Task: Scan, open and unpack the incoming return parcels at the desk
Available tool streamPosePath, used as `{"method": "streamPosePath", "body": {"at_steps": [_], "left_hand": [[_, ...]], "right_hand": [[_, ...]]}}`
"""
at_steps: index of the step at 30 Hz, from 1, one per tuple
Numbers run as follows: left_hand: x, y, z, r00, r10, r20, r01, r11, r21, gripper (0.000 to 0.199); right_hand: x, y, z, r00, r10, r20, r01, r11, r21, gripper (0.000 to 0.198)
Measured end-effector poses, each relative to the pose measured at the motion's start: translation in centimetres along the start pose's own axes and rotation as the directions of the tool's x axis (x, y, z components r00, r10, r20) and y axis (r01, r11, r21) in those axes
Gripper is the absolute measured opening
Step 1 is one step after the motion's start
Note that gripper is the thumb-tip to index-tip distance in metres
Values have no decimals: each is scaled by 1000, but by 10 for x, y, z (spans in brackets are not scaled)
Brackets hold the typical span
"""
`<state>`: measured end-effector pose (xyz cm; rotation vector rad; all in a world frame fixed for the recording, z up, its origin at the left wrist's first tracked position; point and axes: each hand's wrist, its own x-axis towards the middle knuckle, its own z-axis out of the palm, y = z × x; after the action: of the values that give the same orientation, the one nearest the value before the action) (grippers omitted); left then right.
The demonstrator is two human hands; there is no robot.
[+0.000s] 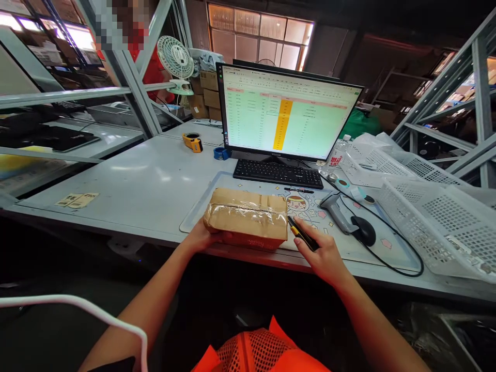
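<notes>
A taped cardboard box [248,214] sits at the front edge of the desk, partly on a patterned desk mat [211,194]. My left hand [201,236] grips the box's near left corner, its fingers partly hidden against the side. In my right hand [323,253] is a black and yellow utility knife [303,235], its tip at the right end of the box. Clear tape runs along the top, with a dark line lengthwise under it.
Behind the box stand a keyboard [277,173] and a monitor [287,111]. A barcode scanner [339,212], a mouse [363,230] and white plastic baskets [442,222] are at the right. Paper labels [77,200] and a yellow tape dispenser [192,142] lie to the left.
</notes>
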<state>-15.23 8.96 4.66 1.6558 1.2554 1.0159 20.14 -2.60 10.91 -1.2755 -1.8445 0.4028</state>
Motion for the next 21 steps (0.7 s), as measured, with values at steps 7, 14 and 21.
{"method": "streamPosePath", "body": {"at_steps": [7,14,21], "left_hand": [[-2,-2,1,1000,22,21,-23,1000,13,77],[-4,-1,1,999,50,-13,-50,999,16,85],[3,-16,2,989,48,-142,-51,998,-22,93]], "right_hand": [[-8,0,7,1000,21,-12,-21,999,25,54],[-17,-3,11,998,31,-46,-29,998,52,53],[-38,-14,23,999,39,-8,-38,995,88,47]]}}
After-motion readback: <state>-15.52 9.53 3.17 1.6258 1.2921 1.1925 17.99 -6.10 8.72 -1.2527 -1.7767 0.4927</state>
